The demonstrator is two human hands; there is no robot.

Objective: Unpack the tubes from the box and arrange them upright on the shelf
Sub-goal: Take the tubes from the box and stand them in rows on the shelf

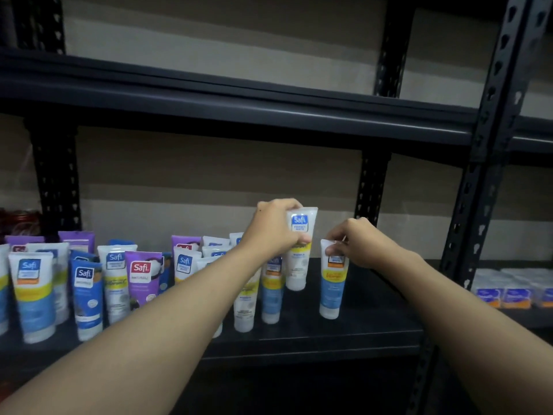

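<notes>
Left hand: my left hand (273, 227) is wrapped around a white tube (300, 250), fingers closed on its upper half, cap end down; whether the cap touches the board yet I cannot tell, it looks at or just above it.

Right hand: my right hand (356, 242) pinches the flat crimped top of a blue-and-yellow tube (332, 280), thumb and fingertips closed on it, steadying it upright on its cap.

Where these two stand: both are toward the right end of the filled stretch of the shelf (344, 330), the white tube farther back, the blue-and-yellow one nearer and to its right, apart from each other.

Done so far: a crowd of standing tubes (113, 283) fills the left and middle of the shelf in several rows, purple, blue and white, all cap down and upright as far as I can see; some behind my left forearm are partly hidden.

Still open: bare dark board lies to the right of my right hand, up to the upright post (478, 187).

Box: out of view, so I cannot say how many tubes remain in it.

My judgement: well along, with these two being set and room left at the right.
</notes>
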